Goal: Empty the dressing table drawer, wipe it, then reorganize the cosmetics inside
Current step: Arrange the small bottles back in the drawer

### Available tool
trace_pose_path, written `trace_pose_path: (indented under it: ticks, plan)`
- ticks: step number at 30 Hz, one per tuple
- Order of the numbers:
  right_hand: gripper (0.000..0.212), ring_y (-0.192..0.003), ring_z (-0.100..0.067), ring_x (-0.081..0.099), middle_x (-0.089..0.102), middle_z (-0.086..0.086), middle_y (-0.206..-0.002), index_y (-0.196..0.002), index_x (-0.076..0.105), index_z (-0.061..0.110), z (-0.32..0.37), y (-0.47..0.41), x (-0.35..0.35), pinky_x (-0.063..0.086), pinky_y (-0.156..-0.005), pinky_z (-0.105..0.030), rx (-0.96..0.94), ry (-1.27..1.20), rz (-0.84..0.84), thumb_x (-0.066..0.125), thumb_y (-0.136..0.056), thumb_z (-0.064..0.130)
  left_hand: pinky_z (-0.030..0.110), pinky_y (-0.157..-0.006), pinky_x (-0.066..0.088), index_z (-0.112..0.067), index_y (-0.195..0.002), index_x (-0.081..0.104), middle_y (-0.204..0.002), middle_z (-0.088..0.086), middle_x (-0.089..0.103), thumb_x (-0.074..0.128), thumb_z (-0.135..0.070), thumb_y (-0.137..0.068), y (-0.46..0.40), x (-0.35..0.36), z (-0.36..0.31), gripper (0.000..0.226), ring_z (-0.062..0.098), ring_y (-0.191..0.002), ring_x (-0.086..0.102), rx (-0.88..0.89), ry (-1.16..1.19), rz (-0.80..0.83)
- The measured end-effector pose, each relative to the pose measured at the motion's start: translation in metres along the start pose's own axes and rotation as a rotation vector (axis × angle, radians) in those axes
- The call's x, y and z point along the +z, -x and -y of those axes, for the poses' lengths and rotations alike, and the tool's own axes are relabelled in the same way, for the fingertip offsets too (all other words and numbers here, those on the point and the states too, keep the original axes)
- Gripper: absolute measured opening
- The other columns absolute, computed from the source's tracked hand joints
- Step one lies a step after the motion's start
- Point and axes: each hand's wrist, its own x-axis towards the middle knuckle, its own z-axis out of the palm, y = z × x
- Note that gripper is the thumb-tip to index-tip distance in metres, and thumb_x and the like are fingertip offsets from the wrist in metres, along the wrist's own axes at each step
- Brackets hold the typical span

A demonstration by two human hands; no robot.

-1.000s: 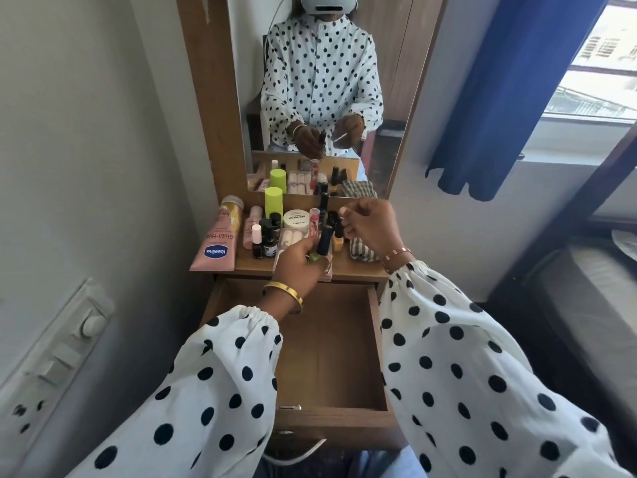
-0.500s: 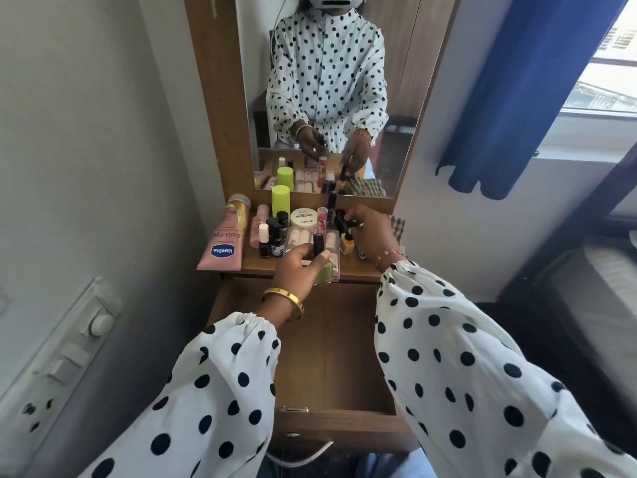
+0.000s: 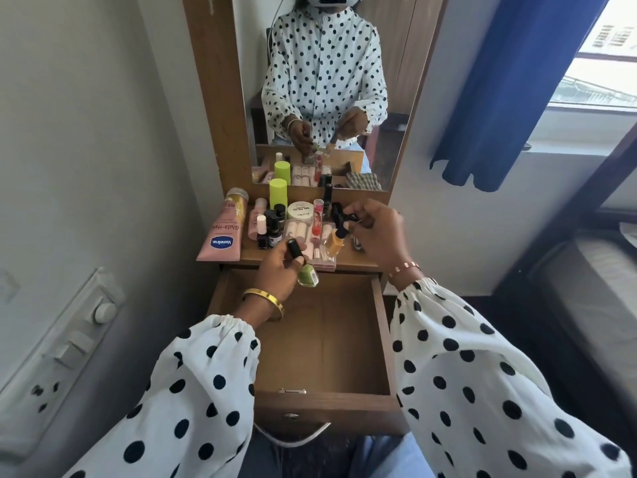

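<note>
The wooden drawer stands pulled out with nothing visible on its bare bottom. Above its back edge my left hand grips a green nail polish bottle with a black cap. My right hand is over the tabletop and pinches the dark cap of a yellow nail polish bottle, lifted a little off the shelf. Cosmetics crowd the shelf: a pink Vaseline tube, a lime cylinder, a white round jar, a red lip tube, and several small dark bottles.
A mirror rises behind the shelf and reflects me. A checked cloth shows in the mirror at the shelf's right. A switch panel is on the left wall. A blue curtain, a window and a bed lie to the right.
My right hand reached down among the bottles and came up pinching the yellow nail polish. My left hand lowered the green bottle toward the drawer's back edge.
</note>
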Motion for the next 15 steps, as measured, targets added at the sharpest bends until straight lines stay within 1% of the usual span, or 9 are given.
trace_pose_path:
  ticks: [1, 3, 6, 9, 10, 12, 13, 14, 15]
  plan:
    - [0.021, -0.058, 0.003, 0.048, 0.056, 0.016, -0.069, -0.092, 0.069, 0.013, 0.003, 0.006, 0.002, 0.042, -0.054, 0.000, -0.001, 0.007, 0.024, 0.068, -0.077, -0.001, 0.026, -0.091, 0.036, -0.007, -0.118, 0.053, -0.114, 0.005, 0.057, 0.047, -0.003, -0.092, 0.002, -0.003, 0.001, 0.028, 0.014, -0.104, 0.050, -0.018, 0.025, 0.002]
    - [0.019, -0.055, 0.000, 0.044, 0.054, 0.010, -0.065, -0.091, 0.069, 0.014, 0.008, 0.017, 0.008, 0.041, -0.051, -0.003, -0.008, 0.025, 0.076, 0.070, -0.076, 0.003, 0.032, -0.098, 0.039, -0.006, -0.121, 0.051, -0.121, 0.010, 0.057, 0.045, -0.006, -0.093, 0.006, -0.008, 0.005, 0.028, 0.019, -0.110, 0.052, -0.045, 0.054, 0.011]
    - [0.016, -0.061, -0.008, 0.048, 0.061, -0.005, -0.074, -0.088, 0.067, 0.015, 0.013, 0.031, 0.021, 0.044, -0.055, -0.009, 0.000, 0.024, 0.192, 0.070, -0.077, 0.004, 0.043, -0.102, 0.042, -0.008, -0.121, 0.051, -0.123, 0.014, 0.058, 0.045, -0.014, -0.094, 0.012, -0.017, 0.011, 0.028, 0.027, -0.114, 0.054, -0.064, 0.038, 0.026]
    - [0.017, -0.070, -0.013, 0.055, 0.066, -0.008, -0.084, -0.091, 0.067, 0.014, 0.015, 0.043, 0.037, 0.051, -0.066, -0.021, 0.003, 0.054, 0.264, 0.069, -0.077, 0.004, 0.036, -0.095, 0.044, -0.011, -0.115, 0.056, -0.119, 0.016, 0.060, 0.048, -0.018, -0.093, 0.014, -0.027, 0.022, 0.024, 0.028, -0.110, 0.057, -0.050, -0.064, 0.014]
    - [0.017, -0.071, -0.012, 0.056, 0.066, -0.005, -0.084, -0.091, 0.067, 0.014, 0.015, 0.047, 0.043, 0.051, -0.066, -0.021, 0.003, 0.058, 0.285, 0.069, -0.077, 0.004, 0.034, -0.093, 0.044, -0.011, -0.111, 0.058, -0.117, 0.017, 0.061, 0.049, -0.017, -0.093, 0.014, -0.032, 0.027, 0.022, 0.028, -0.108, 0.058, -0.046, -0.108, -0.004]
    - [0.016, -0.067, -0.003, 0.052, 0.061, 0.006, -0.076, -0.091, 0.067, 0.013, 0.013, 0.055, 0.057, 0.043, -0.061, -0.006, 0.010, 0.054, 0.318, 0.069, -0.078, 0.005, 0.034, -0.093, 0.045, -0.009, -0.104, 0.061, -0.113, 0.016, 0.061, 0.052, -0.014, -0.091, 0.013, -0.043, 0.037, 0.017, 0.027, -0.104, 0.059, -0.036, -0.176, -0.040]
    - [0.016, -0.065, 0.000, 0.049, 0.057, 0.011, -0.072, -0.092, 0.066, 0.013, 0.013, 0.059, 0.063, 0.040, -0.058, -0.002, 0.026, 0.050, 0.330, 0.068, -0.078, 0.005, 0.034, -0.093, 0.045, -0.009, -0.102, 0.062, -0.111, 0.014, 0.062, 0.053, -0.011, -0.090, 0.013, -0.049, 0.042, 0.015, 0.025, -0.101, 0.059, -0.035, -0.195, -0.046]
    - [0.017, -0.066, -0.001, 0.050, 0.057, 0.011, -0.072, -0.094, 0.066, 0.012, 0.011, 0.062, 0.070, 0.039, -0.058, -0.002, 0.047, 0.041, 0.346, 0.067, -0.079, 0.004, 0.031, -0.090, 0.045, -0.010, -0.101, 0.062, -0.109, 0.012, 0.063, 0.054, -0.008, -0.088, 0.014, -0.054, 0.046, 0.015, 0.022, -0.098, 0.059, -0.035, -0.208, -0.046]
    - [0.019, -0.070, -0.005, 0.054, 0.060, 0.007, -0.076, -0.096, 0.066, 0.012, 0.010, 0.065, 0.078, 0.040, -0.062, -0.004, 0.074, 0.032, 0.366, 0.066, -0.079, 0.003, 0.028, -0.087, 0.043, -0.011, -0.099, 0.062, -0.106, 0.009, 0.063, 0.054, -0.004, -0.087, 0.014, -0.059, 0.050, 0.016, 0.018, -0.095, 0.058, -0.035, -0.222, -0.045]
